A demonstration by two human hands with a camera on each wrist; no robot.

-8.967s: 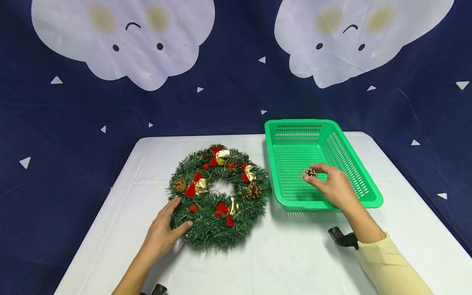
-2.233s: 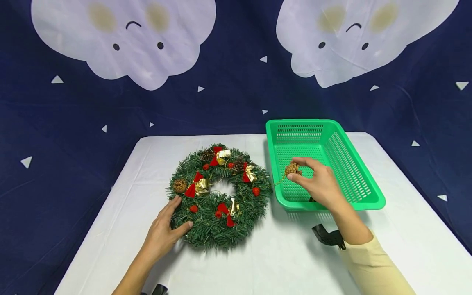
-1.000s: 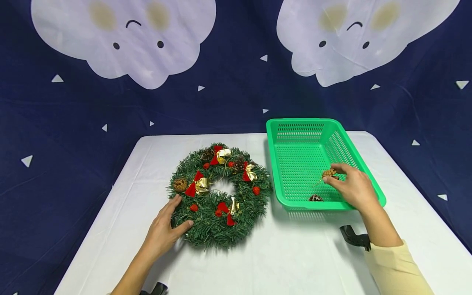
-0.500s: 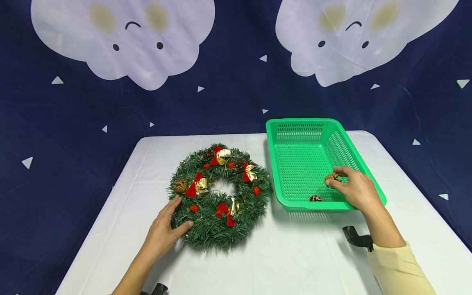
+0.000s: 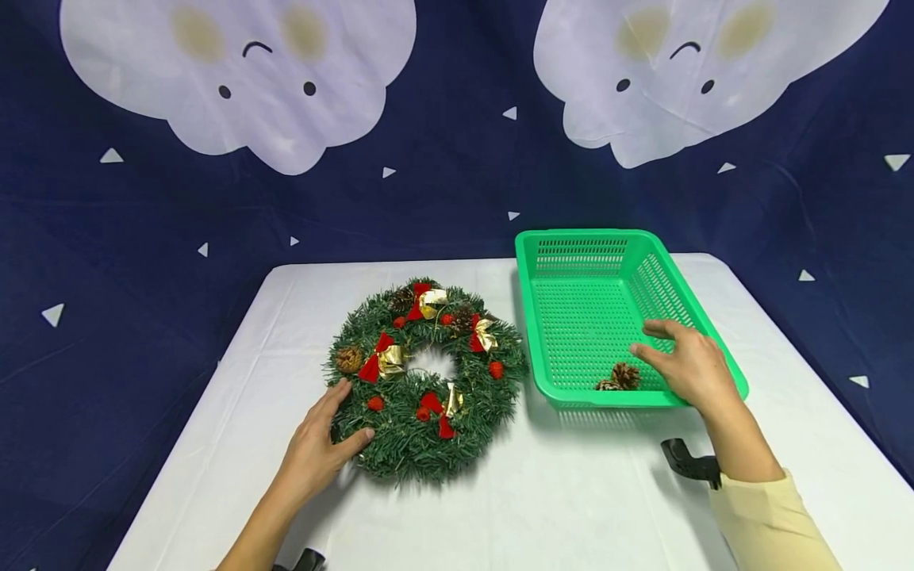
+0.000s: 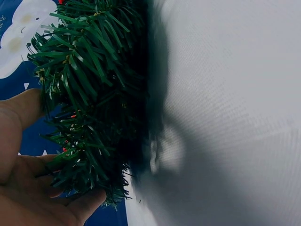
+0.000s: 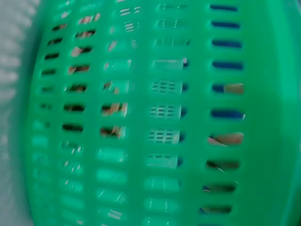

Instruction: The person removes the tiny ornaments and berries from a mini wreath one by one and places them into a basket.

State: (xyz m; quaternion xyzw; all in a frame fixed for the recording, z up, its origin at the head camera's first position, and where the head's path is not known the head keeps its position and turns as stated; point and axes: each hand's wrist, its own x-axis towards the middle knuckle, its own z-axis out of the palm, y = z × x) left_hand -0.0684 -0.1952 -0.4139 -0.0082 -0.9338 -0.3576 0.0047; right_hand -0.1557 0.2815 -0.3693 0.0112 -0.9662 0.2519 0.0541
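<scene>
My left hand [image 5: 312, 448] rests at the left edge of a green wreath [image 5: 428, 456], thumb and fingers spread apart; in the left wrist view its fingers [image 6: 89, 202] touch the outer greenery. The wreath lies on the table with red and gold bows, red balls and several pinecones [image 5: 349, 359] on it. My right hand [image 5: 689, 366] hovers over the front right of the green basket [image 5: 631, 399], thumb and fingers parted with nothing between them. Two pinecones [image 5: 626, 376] lie close together inside by its front wall. The right wrist view shows the slotted basket wall [image 7: 141, 94], my hand mostly hidden behind it.
A white cloth covers the table [image 5: 500, 515], whose front part lies before the wreath and basket. Behind it hangs a dark blue backdrop [image 5: 457, 222] with clouds and triangles. A black wrist mount [image 5: 689, 461] sticks out from my right wrist.
My right hand took a brown pinecone from the wreath's right side, carried it into the basket and let go beside the other, released earlier. A red ball shows at that wreath spot. Left hand stays still.
</scene>
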